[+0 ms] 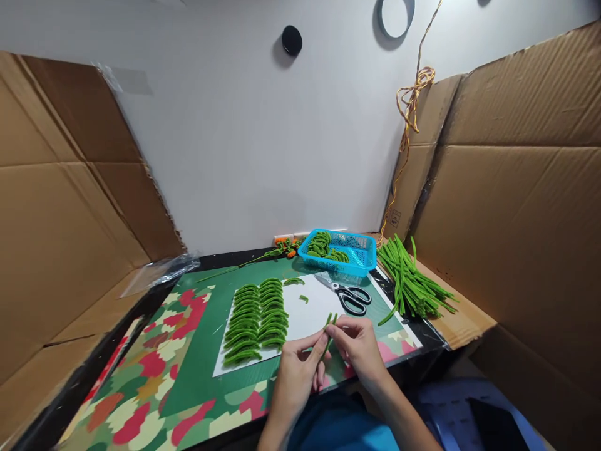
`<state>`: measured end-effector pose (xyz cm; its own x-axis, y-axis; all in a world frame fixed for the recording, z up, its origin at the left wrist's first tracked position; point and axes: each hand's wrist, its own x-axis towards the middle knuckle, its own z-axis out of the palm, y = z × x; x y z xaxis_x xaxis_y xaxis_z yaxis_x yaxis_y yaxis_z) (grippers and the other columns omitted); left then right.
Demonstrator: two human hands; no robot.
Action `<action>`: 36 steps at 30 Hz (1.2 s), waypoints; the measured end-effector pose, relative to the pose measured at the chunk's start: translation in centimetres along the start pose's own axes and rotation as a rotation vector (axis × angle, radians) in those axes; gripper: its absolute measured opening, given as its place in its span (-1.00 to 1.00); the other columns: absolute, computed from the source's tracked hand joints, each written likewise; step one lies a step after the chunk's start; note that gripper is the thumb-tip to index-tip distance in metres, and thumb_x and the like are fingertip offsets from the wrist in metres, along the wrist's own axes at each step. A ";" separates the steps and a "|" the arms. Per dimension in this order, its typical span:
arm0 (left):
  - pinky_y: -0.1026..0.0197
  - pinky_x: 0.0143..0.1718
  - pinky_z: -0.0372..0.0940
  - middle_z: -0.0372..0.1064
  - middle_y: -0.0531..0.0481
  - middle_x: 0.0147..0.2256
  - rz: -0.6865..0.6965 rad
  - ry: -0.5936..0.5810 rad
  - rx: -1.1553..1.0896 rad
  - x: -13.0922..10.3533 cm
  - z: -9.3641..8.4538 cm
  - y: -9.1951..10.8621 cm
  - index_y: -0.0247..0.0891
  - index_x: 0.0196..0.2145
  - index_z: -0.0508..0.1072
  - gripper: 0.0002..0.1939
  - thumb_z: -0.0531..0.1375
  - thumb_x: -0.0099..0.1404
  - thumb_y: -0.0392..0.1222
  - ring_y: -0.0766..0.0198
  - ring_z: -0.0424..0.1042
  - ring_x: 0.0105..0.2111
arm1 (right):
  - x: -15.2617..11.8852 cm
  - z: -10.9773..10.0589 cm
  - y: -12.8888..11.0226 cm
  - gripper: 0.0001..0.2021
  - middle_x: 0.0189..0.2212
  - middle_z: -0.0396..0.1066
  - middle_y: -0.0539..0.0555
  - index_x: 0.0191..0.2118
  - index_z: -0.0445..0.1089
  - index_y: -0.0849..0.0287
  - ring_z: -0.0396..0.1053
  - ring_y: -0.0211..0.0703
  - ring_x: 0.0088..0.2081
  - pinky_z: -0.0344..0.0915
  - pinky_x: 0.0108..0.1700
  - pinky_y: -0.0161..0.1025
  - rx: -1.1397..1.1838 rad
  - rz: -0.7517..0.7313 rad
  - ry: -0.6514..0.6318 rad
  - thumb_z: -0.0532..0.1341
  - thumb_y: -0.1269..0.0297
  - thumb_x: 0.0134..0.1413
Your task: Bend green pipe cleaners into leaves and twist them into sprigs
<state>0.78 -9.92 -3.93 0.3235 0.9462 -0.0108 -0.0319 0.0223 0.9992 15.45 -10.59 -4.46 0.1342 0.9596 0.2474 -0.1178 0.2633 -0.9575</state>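
Between the fingertips of both hands is a green pipe cleaner point(330, 321), its two ends standing up side by side. My left hand point(303, 360) pinches it from the left, and my right hand point(359, 347) closes on it from the right. To their left, a white sheet point(305, 322) carries two columns of bent green pipe cleaner pieces point(258, 319). A short green piece point(303, 299) and a curved one point(293, 281) lie apart on the sheet. Black-handled scissors point(350, 297) rest just beyond my right hand, blades pointing away to the left.
A blue basket point(361, 263) at the back holds more bent green pieces. Long green pipe cleaners point(413, 282) are heaped at the right. An orange-and-green stem point(282, 249) lies behind the sheet. Cardboard walls point(516, 163) flank the table, and a plastic bag point(162, 274) sits at the left.
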 end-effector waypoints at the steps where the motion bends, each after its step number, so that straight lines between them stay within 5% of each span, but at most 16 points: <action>1: 0.39 -0.74 0.02 0.24 0.10 -0.76 0.001 -0.006 0.009 0.0 0.0 0.0 -0.37 -0.34 0.65 -0.39 0.33 0.24 0.35 0.42 0.15 -0.79 | -0.1 0.0 -0.1 -0.56 -0.71 0.19 -0.12 -0.55 0.48 0.23 0.04 -0.42 -0.69 -0.04 -0.63 -0.39 0.003 -0.004 0.004 0.42 -0.03 0.14; 6: 0.36 -0.64 0.18 0.43 0.00 -0.63 0.000 -0.050 0.062 -0.3 0.4 0.2 -0.35 -0.26 0.65 -0.47 0.33 0.29 0.27 0.33 0.34 -0.68 | -0.4 -0.1 0.1 -0.54 -0.74 0.25 -0.09 -0.52 0.49 0.22 0.07 -0.39 -0.73 -0.05 -0.67 -0.38 0.026 0.043 0.065 0.42 -0.11 0.10; 17: 0.33 -0.52 0.24 0.50 -0.06 -0.58 0.058 -0.027 0.255 -0.9 0.9 -0.3 -0.27 -0.57 0.48 -0.66 0.33 0.28 -0.05 0.24 0.47 -0.56 | -1.0 -0.4 0.0 -0.60 -0.71 0.36 -0.03 -0.51 0.55 0.22 0.23 -0.30 -0.70 0.08 -0.67 -0.37 -0.064 0.059 0.055 0.46 -0.04 0.04; 25: 0.29 -0.57 0.29 0.52 -0.09 -0.60 0.003 0.142 0.236 -1.2 1.8 0.2 -0.26 -0.57 0.49 -0.65 0.36 0.22 0.02 0.19 0.48 -0.63 | -1.1 -0.4 0.0 -0.67 -0.66 0.36 -0.02 -0.55 0.51 0.24 0.20 -0.31 -0.60 0.08 -0.54 -0.35 -0.153 0.023 0.044 0.43 0.14 0.11; 36: 0.27 -0.51 0.28 0.53 -0.09 -0.57 0.015 0.103 0.316 -1.1 1.5 -0.4 -0.27 -0.54 0.52 -0.66 0.31 0.28 0.00 0.18 0.50 -0.56 | -2.0 -0.9 0.2 -0.73 -0.64 0.45 0.02 -0.45 0.64 0.22 0.31 -0.24 -0.62 0.17 -0.57 -0.34 -0.090 0.050 -0.010 0.42 0.12 0.13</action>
<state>1.86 -11.48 -4.24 0.2279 0.9735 0.0168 0.2637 -0.0783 0.9614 16.04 -12.53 -5.24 0.1201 0.9724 0.2003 -0.0355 0.2058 -0.9779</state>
